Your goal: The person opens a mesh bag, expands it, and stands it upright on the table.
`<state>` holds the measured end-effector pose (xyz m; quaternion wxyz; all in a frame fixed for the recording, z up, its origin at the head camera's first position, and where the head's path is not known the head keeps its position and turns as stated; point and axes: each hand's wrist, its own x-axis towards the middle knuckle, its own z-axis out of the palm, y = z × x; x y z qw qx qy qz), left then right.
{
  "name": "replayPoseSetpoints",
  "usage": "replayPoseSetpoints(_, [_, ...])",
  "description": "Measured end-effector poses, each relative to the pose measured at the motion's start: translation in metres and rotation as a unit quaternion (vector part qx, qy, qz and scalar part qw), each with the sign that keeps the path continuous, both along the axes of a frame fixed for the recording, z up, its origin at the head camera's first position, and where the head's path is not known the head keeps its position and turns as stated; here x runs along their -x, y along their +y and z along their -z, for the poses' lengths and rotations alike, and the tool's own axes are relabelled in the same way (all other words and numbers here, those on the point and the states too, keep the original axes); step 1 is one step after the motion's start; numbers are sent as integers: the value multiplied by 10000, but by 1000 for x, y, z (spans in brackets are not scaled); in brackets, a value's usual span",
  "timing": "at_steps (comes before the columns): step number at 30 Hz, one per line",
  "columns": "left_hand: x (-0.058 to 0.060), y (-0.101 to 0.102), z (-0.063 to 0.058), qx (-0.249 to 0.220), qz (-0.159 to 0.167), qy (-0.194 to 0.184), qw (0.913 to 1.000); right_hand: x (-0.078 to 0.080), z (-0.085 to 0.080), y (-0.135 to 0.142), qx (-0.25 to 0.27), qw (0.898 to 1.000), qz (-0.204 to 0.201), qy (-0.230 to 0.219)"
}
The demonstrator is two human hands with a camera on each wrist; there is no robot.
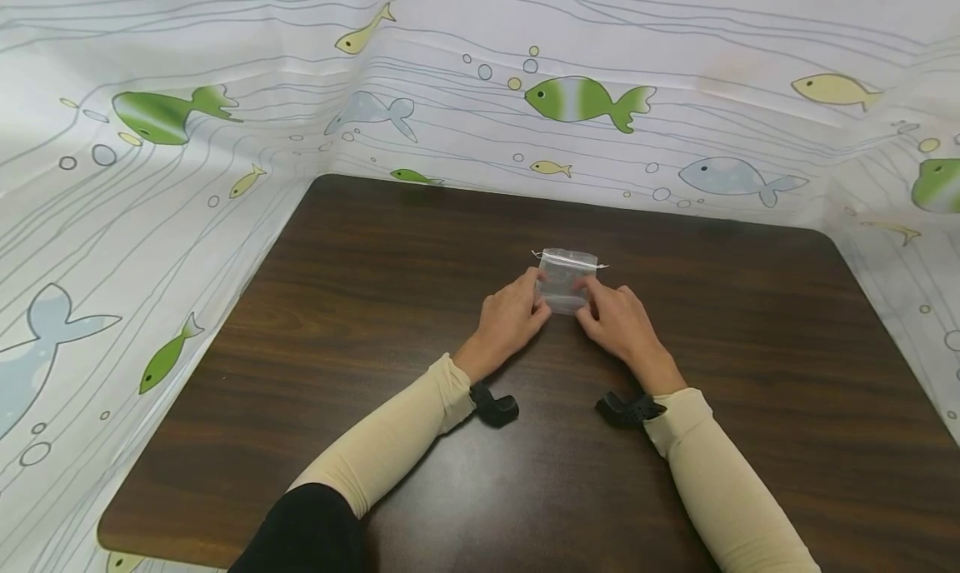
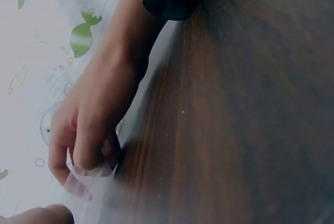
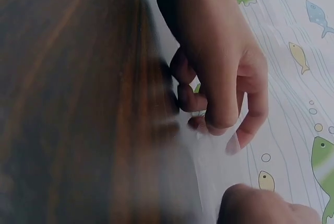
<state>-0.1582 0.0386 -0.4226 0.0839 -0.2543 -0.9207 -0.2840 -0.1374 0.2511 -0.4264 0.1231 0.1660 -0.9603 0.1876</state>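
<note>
A small sheer white drawstring pouch is in front of both hands in the head view, its corded end pointing away from me. At its left side my left hand pinches the pouch with bent fingers. My right hand pinches the opposite side near the lower corner. In the left wrist view, the sheer fabric covers the fingertips of the left hand. The right wrist view shows the right hand with curled fingers at the fabric; the exact contact is blurred there.
A dark brown wooden table with rounded corners lies beneath the hands. White sheeting printed with fish and wavy lines rises along its back and sides. Dark wrist devices sit below both hands, over beige sleeves.
</note>
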Motion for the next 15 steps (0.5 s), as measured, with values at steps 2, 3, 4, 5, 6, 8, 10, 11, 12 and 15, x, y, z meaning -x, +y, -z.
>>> replayPoseSetpoints(2, [0, -1, 1, 126, -50, 63, 9999, 1, 0, -1, -25, 10000, -21, -49])
replayPoseSetpoints(3, [-1, -1, 0, 151, -52, 93, 9998, 1, 0, -1, -27, 10000, -37, -47])
replayPoseSetpoints(4, [-1, -1, 1, 129, -42, 107, 9999, 1, 0, -2, -22, 10000, -55, -25])
replayPoseSetpoints(5, [-1, -2, 1, 80, -33, 98, 9999, 1, 0, -2, -18, 10000, -85, 13])
replayPoseSetpoints(6, [-1, -2, 0, 31, -36, 68, 10000, 1, 0, -3, -25, 9999, -113, 52])
replayPoseSetpoints(8, [-1, -2, 0, -82, -50, -12, 10000, 1, 0, -4, -54, 9997, -180, 161])
replayPoseSetpoints(10, [0, -2, 1, -214, -70, -116, 9997, 1, 0, -4, -73, 9995, -212, 228])
replayPoseSetpoints(11, [0, -2, 1, -255, -84, -160, 9995, 1, 0, -4, -94, 9994, -221, 243])
replayPoseSetpoints(12, [0, -2, 1, -285, -98, -182, 9994, 0, -1, -4, -106, 9994, -226, 238])
replayPoseSetpoints(15, [0, -1, 1, -346, -181, -215, 9990, 0, -1, -5, -153, 9994, -268, 183])
